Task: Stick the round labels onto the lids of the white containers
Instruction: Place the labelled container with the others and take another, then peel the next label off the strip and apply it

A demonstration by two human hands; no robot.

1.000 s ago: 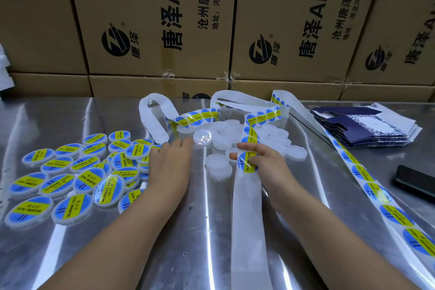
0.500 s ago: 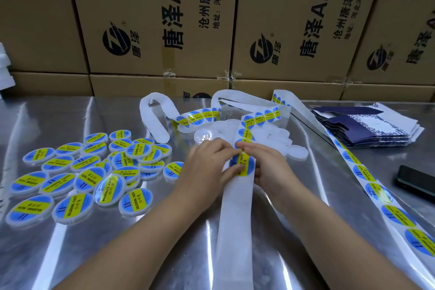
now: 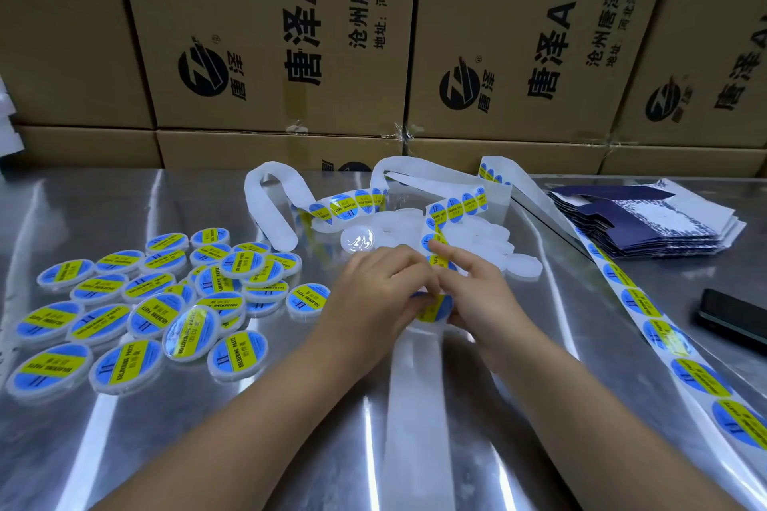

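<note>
Head view: we recorded both hands together at the middle of the metal table (image 3: 124,199). The left hand (image 3: 379,288) had its fingers curled, the thumb and fingertips pinching the left edge of a round label (image 3: 431,310), blue with a yellow band. The right hand (image 3: 481,297) gripped the same label from the right with its thumb and curled lower fingers, while its index finger lay straight along the label strip (image 3: 454,208) above. We could not tell whether the label already sat flat on a lid, as the fingers covered most of it.

The label strip ran from the hands away to a loop near the cardboard boxes (image 3: 269,33). Its bare backing paper (image 3: 415,394) ran from below the hands towards the camera. A second run of labels (image 3: 664,330) lay along the right side of the table.

The unlabelled white containers (image 3: 489,239) formed a pile just beyond the hands, partly under the strip. The labelled containers (image 3: 157,303) lay in a loose group to the left, several overlapping.

A stack of dark blue flat cartons (image 3: 647,220) lay at the far right, and a black phone (image 3: 732,319) lay nearer the right edge.
</note>
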